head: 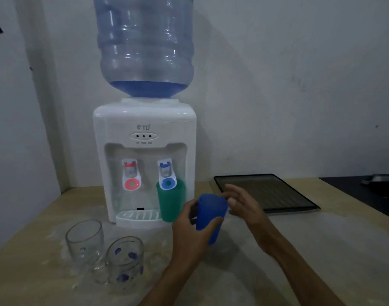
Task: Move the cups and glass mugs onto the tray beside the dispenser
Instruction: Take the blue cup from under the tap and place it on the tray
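My left hand (pixel 190 228) grips a blue plastic cup (pixel 211 214), tilted and lifted above the counter. Just to the right of the cup, my right hand (pixel 244 203) has its fingers spread, close to the rim and holding nothing. A green plastic cup (pixel 170 203) stands under the blue tap of the white water dispenser (pixel 145 138). Two clear glass mugs (pixel 84 239) (pixel 125 257), the nearer one with blue spots, stand on the counter at the front left. The dark rectangular tray (pixel 299 203) lies to the right of the dispenser with nothing on it.
A large blue water bottle (pixel 145 45) sits upside down on the dispenser. The wooden counter (pixel 321 250) ends in a black surface (pixel 365 193) at the far right. White walls close in behind and to the left.
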